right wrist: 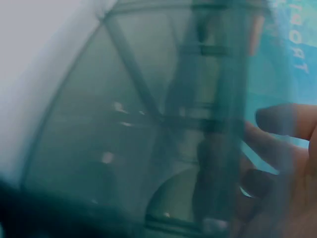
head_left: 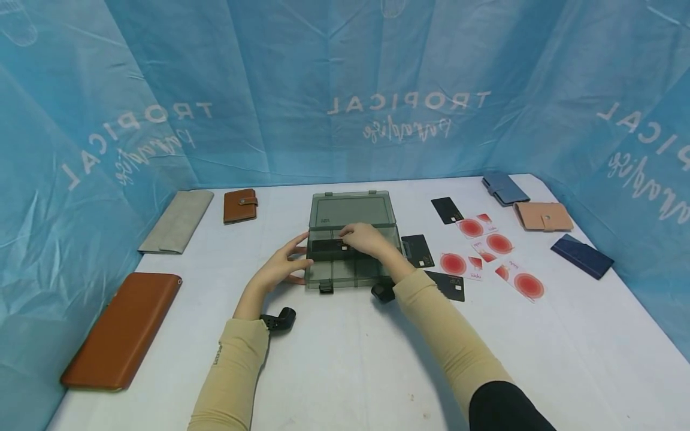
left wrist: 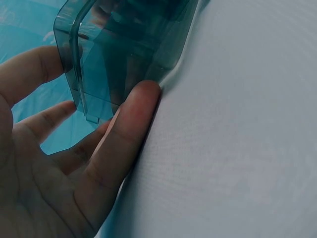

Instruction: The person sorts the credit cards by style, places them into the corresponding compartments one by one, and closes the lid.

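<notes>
A translucent green divided box (head_left: 345,282) sits on the table with its lid (head_left: 353,211) folded back. My left hand (head_left: 275,266) rests against the box's left wall, thumb and fingers spread along it; in the left wrist view its thumb (left wrist: 133,116) presses low on the clear wall. Inside the box, my right hand (head_left: 369,239) pinches the right end of a black card (head_left: 326,249), which lies across the compartments. The right wrist view is blurred and looks through the box wall at the right hand's bent fingers (right wrist: 277,121).
Right of the box lie black cards (head_left: 417,251) and several white cards with red circles (head_left: 454,264). Blue (head_left: 507,188), tan (head_left: 544,216) and navy (head_left: 582,256) wallets sit farther right. Brown (head_left: 240,206), grey (head_left: 178,221) and large brown (head_left: 124,329) wallets lie left.
</notes>
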The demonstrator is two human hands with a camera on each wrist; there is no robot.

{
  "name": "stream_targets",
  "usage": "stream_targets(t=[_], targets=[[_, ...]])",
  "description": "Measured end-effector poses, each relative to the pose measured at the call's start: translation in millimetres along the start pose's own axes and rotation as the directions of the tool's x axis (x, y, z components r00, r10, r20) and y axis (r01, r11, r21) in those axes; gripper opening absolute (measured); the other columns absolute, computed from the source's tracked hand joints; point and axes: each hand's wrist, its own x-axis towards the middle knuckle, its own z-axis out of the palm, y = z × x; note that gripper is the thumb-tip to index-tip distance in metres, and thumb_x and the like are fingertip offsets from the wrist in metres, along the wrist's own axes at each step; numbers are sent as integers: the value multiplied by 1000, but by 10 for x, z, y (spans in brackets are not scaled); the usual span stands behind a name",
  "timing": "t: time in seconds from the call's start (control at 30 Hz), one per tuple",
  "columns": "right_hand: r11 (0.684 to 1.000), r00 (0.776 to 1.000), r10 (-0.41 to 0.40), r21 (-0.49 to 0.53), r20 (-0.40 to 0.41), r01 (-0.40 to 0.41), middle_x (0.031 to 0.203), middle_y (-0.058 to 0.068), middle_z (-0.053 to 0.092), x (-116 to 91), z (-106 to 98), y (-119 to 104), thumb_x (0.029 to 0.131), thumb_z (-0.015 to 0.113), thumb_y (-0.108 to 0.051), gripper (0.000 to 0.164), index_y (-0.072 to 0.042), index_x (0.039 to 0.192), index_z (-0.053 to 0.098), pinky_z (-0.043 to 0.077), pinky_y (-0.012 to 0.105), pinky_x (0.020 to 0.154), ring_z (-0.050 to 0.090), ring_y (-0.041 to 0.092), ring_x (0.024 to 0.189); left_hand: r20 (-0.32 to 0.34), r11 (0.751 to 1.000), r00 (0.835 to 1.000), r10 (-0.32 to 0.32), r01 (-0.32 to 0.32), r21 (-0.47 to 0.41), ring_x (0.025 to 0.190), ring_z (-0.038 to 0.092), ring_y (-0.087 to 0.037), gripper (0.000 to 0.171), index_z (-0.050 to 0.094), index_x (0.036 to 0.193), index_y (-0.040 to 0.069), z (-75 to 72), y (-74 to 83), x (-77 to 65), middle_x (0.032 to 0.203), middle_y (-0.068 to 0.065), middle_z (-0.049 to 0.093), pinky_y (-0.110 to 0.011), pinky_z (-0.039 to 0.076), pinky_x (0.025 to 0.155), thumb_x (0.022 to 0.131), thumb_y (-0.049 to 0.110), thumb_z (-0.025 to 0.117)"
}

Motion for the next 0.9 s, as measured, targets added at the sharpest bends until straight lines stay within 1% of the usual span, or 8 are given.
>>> stream_targets(t=[0.1,0.2,0.33,0.43,0.53,0.67,0.8,0.9], targets=[[997,1000,-12,73,-4,13,127,11,54,-66,-91,-6,98,42,-22,36,-9,128,55,45,43,92,54,28,108,-1,1000,1000,3,-3,-2,119,43,-45,73,12,150,16,-1,7,-10,145,-26,21,-45,55,74,91,8,55],[984,999,-36,174,4,35,125,13,54,-138,-195,15,98,42,-22,35,-9,128,54,45,43,89,54,29,104,-1,1000,1000,1,-1,-1,119,43,-45,73,12,150,16,-4,1,-8,145,-25,21,-45,54,74,91,8,55],[944,997,-78,320,3,73,122,19,54,-276,-372,60,98,41,-18,34,-8,128,53,43,47,89,52,35,102,-5,1000,1000,0,0,12,119,44,-45,73,13,150,16,-2,-1,-6,145,-25,22,-45,54,75,91,8,55],[914,996,-90,395,-18,90,119,23,55,-380,-515,135,98,42,-16,34,-5,129,52,41,51,88,50,38,100,-7,1000,1000,1,-1,21,119,45,-44,73,13,150,16,1,1,-6,145,-25,22,-44,54,75,91,9,55],[901,995,-85,421,-58,101,120,24,53,-460,-646,275,98,43,-17,36,-3,130,50,40,52,89,49,39,101,-5,1000,1000,2,-2,24,118,45,-44,72,13,150,16,1,-2,-8,146,-25,21,-45,54,75,92,9,55],[910,992,-51,403,-117,94,118,23,53,-577,-804,482,98,43,-18,36,-3,129,51,42,48,90,51,36,102,-4,1000,1000,1,-1,24,118,45,-44,72,12,150,16,3,-4,-14,146,-25,21,-46,54,76,92,8,54],[927,986,15,371,-167,49,115,20,54,-653,-913,703,98,43,-19,35,-3,127,52,44,44,89,53,33,102,-5,1000,1000,0,0,23,118,45,-44,72,12,150,15,8,2,-15,146,-25,21,-45,54,76,92,8,54],[940,981,54,341,-185,13,114,21,54,-676,-961,861,98,42,-18,35,-1,127,51,45,43,88,53,34,101,-6,1000,1000,1,-1,23,118,45,-44,72,12,150,15,12,7,-13,145,-25,21,-45,54,75,92,8,55]])
